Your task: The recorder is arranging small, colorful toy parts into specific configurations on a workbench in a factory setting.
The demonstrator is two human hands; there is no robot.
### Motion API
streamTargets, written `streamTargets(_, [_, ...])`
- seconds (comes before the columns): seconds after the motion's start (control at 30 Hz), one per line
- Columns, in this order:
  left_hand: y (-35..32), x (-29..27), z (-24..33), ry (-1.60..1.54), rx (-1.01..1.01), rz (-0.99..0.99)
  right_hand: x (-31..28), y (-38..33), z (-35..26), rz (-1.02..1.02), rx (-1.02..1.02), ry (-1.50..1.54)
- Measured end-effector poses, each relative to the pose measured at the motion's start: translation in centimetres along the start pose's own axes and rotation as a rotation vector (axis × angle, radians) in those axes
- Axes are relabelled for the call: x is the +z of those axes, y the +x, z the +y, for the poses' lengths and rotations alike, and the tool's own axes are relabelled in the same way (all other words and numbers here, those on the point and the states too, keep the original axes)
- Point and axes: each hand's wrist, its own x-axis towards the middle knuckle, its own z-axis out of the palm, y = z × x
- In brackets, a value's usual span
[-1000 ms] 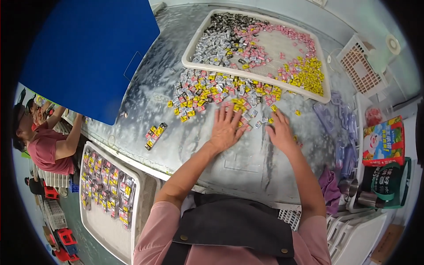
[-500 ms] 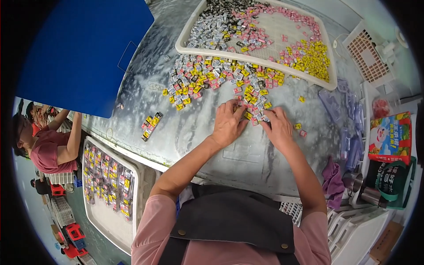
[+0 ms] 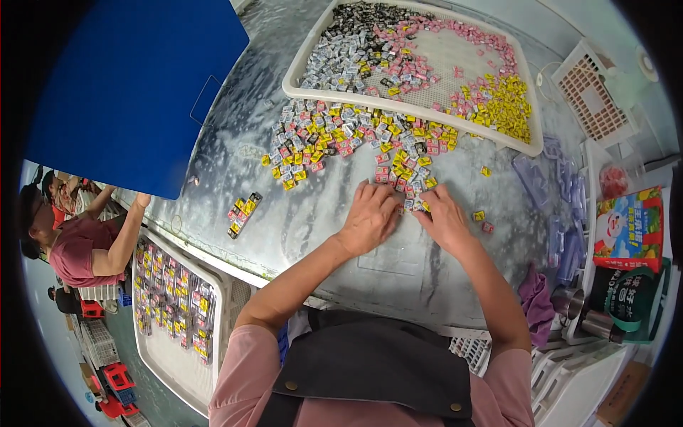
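My left hand (image 3: pixel 370 217) and my right hand (image 3: pixel 445 219) lie side by side on the grey table (image 3: pixel 299 213), fingertips meeting over a few small wrapped pieces (image 3: pixel 413 205) at the near end of a loose pile. That pile of small yellow, pink, grey and black packets (image 3: pixel 341 135) spreads across the table just beyond my fingers. Whether the fingers pinch any piece is hidden. A short row of packets (image 3: pixel 242 213) lies apart to the left. Behind the pile stands a white mesh tray (image 3: pixel 427 114) holding several sorted heaps.
A blue board (image 3: pixel 135 85) covers the far left. Below the table edge on the left sits a white tray of packed pieces (image 3: pixel 171 299), with another person (image 3: pixel 78 242) beyond it. Clear plastic bags (image 3: pixel 562 206), a colourful carton (image 3: pixel 629 228) and metal cups (image 3: pixel 587 317) crowd the right.
Both hands have stayed together at the pile's near edge, shifting only slightly; the view has tilted so the pile and tray sit a little differently in the picture.
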Motion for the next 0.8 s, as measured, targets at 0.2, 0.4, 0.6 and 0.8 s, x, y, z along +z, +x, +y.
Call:
streamTargets(0.2, [0.9, 1.3, -1.4, 0.040, -0.034, -0.058, -0.4, 0.7, 0.1, 0.023, 0.040, -0.019])
streamTargets(0.4, [1.9, 1.4, -2.0, 0.070, 0.030, -0.102, -0.7, 1.7, 0.8, 0.000, -0.074, 0.084])
streamTargets(0.6, [1.5, 0.9, -1.6, 0.066, 0.003, -0.141, -0.6, 1.1, 1.0, -0.069, -0.067, 0.127])
streamTargets(0.8, [0.6, -0.4, -2.2, -0.001, -0.050, -0.032, -1.7, 2.4, 1.6, 0.047, -0.052, 0.104])
